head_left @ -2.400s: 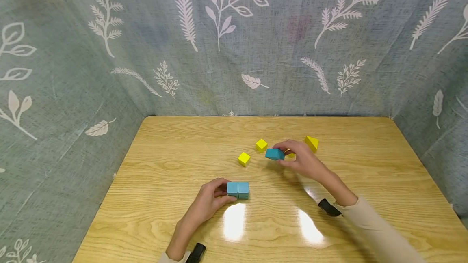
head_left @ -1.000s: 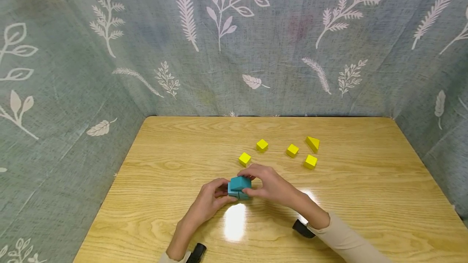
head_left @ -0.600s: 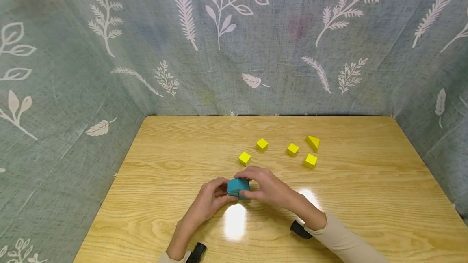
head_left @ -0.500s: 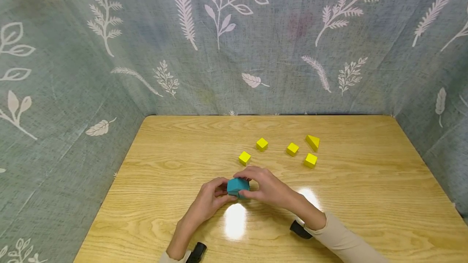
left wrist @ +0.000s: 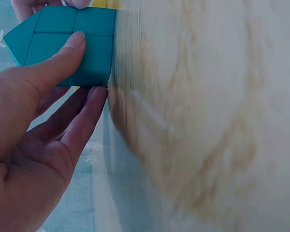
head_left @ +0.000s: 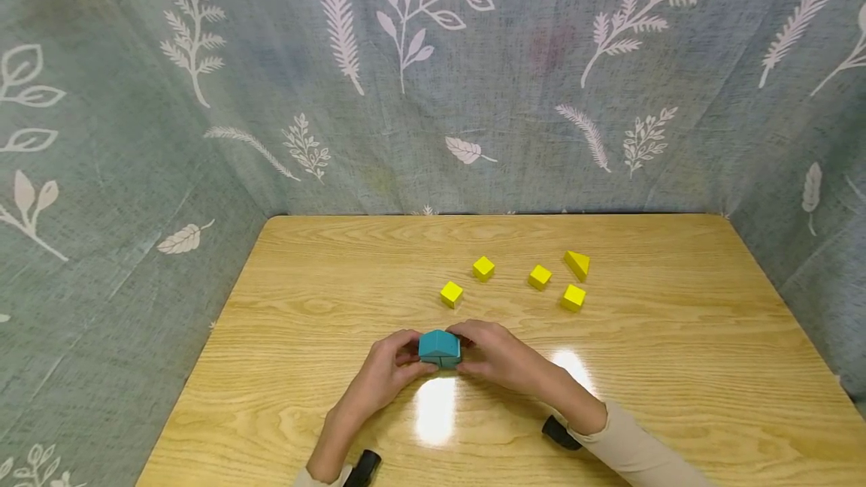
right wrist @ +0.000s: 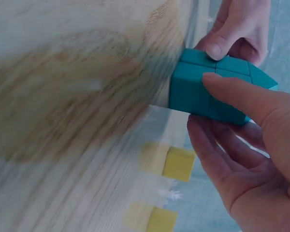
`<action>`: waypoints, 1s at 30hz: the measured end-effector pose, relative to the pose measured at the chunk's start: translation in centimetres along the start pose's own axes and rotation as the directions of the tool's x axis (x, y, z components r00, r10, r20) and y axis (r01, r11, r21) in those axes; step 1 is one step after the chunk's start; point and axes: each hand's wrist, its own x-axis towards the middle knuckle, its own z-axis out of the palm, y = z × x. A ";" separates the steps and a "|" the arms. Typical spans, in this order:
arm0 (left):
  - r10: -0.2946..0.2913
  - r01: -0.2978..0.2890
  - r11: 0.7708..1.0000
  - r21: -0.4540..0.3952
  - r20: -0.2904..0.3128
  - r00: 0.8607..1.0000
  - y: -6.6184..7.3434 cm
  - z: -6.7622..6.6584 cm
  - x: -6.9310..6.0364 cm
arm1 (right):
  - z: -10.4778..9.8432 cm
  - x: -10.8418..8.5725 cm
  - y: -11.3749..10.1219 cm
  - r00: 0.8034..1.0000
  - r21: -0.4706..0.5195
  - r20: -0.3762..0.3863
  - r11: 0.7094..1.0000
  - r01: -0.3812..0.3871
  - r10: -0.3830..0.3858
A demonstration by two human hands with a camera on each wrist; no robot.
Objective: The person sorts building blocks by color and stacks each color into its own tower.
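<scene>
As the teal stack (head_left: pixel 439 344) stands upright on the near-middle part of the table (head_left: pixel 304 284), both hands have hold of it, one per side. Left hand (head_left: pixel 389 370): thumb (left wrist: pixel 60 60) on the near face, fingers round the back, parted only by the stack's depth, so a light pinch. Right hand (head_left: pixel 499 355): same spread, thumb (right wrist: pixel 232 89) at the near right edge, fingers behind, tips partly hidden.

Build reads as two rows of two blocks (left wrist: pixel 94 58) with a prism (left wrist: pixel 20 38) on top, ridge up, spanning both columns. Seams tight, faces near flush, color uniform.

Beyond it, well apart from the hands except the closest one: four loose yellow cubes, one (head_left: pixel 451 294) near the right fingers, one (head_left: pixel 483 268) behind it, two (head_left: pixel 539 277) (head_left: pixel 573 297) further right. Yellow wedge (head_left: pixel 577 265) lies just past those.

Surface is glossy wood grain, glare (head_left: pixel 434 408) just on the near side of the stack. Beige sleeve (head_left: pixel 636 442) on the right arm, black device (head_left: pixel 560 433) at that wrist. Gray-blue cloth (head_left: pixel 271 66) with white leaf prints hangs behind and on both sides.
</scene>
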 end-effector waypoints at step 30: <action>0.006 -0.008 0.997 0.080 0.023 1.000 0.1 -0.3 -0.3 | -0.1 -0.5 -0.5 0.981 -0.034 -0.173 0.996 0.087 -0.092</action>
